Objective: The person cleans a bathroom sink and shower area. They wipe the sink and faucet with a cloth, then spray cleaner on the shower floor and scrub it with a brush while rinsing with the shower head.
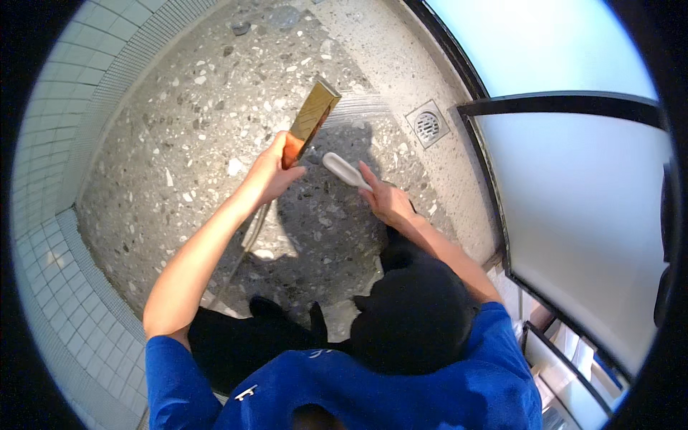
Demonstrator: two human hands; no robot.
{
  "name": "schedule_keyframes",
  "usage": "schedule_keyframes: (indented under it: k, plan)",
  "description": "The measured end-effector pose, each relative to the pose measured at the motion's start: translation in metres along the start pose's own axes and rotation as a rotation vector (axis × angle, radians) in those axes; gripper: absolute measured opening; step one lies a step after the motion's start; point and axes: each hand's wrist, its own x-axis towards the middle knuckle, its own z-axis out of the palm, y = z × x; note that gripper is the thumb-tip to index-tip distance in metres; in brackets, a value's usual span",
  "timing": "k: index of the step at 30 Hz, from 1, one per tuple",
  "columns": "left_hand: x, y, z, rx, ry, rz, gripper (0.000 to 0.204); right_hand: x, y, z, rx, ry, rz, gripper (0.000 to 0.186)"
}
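Observation:
My left hand [270,174] is closed around a flat, rectangular, gold-coloured hand shower [313,113], tilted up and away to the right. A thin grey hose [256,228] runs down from below that hand toward my legs. In my right hand [390,204] is a white oblong scrub brush [344,170] with a rounded end and a hollow along its top; its underside is hidden. The brush points toward the left hand and stays apart from the shower head. Both hands are above the speckled grey stone floor [208,122].
A square floor drain [427,125] lies at the right, beside a black-framed frosted glass panel [566,186]. Small pale tiles [79,272] cover the wall at the left. A small clear round object [241,28] sits at the far end. My bent knees [412,315] are close below the hands.

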Motion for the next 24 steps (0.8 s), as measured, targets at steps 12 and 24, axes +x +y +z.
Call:
schedule_keyframes:
  k: [12,24]
  plan:
    - [0.036,0.070,0.057,0.368,0.108,0.052,0.041,0.093,0.162,-0.026,-0.108,0.625,-0.025,0.057]
    - [0.093,0.095,0.175,0.605,-0.021,-0.091,0.043,0.103,0.154,-0.027,1.837,0.363,0.512,0.041]
